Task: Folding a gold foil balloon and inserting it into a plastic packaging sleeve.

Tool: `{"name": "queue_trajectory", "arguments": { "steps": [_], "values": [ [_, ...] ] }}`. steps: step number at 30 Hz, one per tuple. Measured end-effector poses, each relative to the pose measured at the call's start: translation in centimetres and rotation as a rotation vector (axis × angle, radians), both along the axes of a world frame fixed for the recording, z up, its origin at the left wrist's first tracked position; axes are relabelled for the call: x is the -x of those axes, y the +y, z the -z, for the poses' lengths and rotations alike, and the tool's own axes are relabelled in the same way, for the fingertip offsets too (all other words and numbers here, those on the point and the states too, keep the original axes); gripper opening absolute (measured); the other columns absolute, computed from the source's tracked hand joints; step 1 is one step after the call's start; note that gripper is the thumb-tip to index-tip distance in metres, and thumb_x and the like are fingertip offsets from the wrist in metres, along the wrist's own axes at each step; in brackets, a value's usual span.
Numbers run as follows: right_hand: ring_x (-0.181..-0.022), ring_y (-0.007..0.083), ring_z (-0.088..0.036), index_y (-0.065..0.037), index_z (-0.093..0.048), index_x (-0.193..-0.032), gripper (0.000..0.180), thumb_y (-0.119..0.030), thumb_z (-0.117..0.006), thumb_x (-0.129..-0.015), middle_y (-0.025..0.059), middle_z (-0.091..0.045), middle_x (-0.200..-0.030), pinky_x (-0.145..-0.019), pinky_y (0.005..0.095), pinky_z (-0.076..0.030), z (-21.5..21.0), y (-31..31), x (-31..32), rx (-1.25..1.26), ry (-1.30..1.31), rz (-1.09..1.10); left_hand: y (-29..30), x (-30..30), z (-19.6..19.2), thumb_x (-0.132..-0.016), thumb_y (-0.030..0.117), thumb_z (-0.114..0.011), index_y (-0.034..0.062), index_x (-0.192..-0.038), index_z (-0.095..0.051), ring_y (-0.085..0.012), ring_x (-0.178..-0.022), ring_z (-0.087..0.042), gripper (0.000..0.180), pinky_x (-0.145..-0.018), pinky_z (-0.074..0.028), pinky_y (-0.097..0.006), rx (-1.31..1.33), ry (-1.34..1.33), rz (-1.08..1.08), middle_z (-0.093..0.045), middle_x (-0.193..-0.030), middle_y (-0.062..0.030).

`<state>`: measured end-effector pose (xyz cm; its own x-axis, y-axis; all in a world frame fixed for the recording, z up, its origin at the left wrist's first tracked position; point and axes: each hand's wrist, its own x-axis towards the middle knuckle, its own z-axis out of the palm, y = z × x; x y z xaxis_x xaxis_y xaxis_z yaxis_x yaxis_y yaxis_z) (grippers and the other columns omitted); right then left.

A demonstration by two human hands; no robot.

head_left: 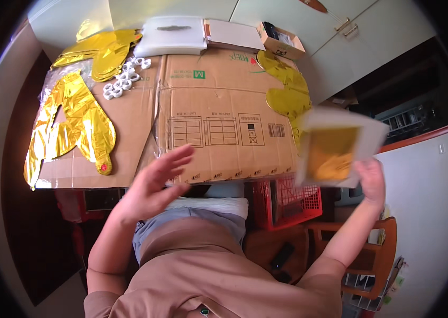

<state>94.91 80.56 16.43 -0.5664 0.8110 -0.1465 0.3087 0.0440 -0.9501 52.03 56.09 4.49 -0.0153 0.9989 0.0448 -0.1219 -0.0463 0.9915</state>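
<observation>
right hand (371, 180) | your grip pinches the packet (338, 148) by its lower corner, beyond the worktop (128, 169) edge | left hand (157, 183) released, spread | risk: thin pinch, packet may slip to the floor

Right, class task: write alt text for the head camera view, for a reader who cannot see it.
The right hand holds up a clear packet with a folded gold foil balloon inside, while the left hand hovers open over flattened cardboard covering a table. Gold foil balloons and small white rings lie on it.
</observation>
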Motion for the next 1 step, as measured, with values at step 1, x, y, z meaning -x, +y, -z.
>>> {"name": "queue_trajectory", "arguments": {
  "steps": [1],
  "values": [
    [-0.105, 0.0248, -0.072, 0.009, -0.061, -0.129, 0.039, -0.011, -0.062, -0.095, 0.0221, -0.071, -0.116, -0.095, 0.0312, -0.055, 0.28, 0.26, -0.16, 0.008, -0.003, 0.001, -0.70, 1.25, 1.58, -0.096, 0.009, -0.067, 0.0084, -0.158, -0.030, -0.0253, -0.146, -0.040, 0.073, -0.117, -0.034, -0.043, 0.020, -0.024, -0.023, -0.041, -0.159, -0.0113]
  ]
}}
